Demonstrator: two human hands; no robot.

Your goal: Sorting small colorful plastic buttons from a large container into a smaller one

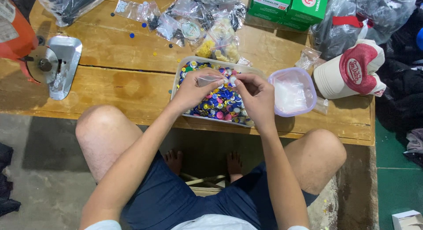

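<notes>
Left hand [194, 90] pinches a small clear bag [209, 80] in a closed grip. Right hand [254, 95], fingertips closed, meets the bag's end above the tray of coloured buttons [220, 102] on the desk [119, 80].

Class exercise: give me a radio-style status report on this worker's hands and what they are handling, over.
Left hand pinching small clear bag. Right hand at the bag's mouth. Both over tray of coloured buttons. Nothing in the way.
</notes>
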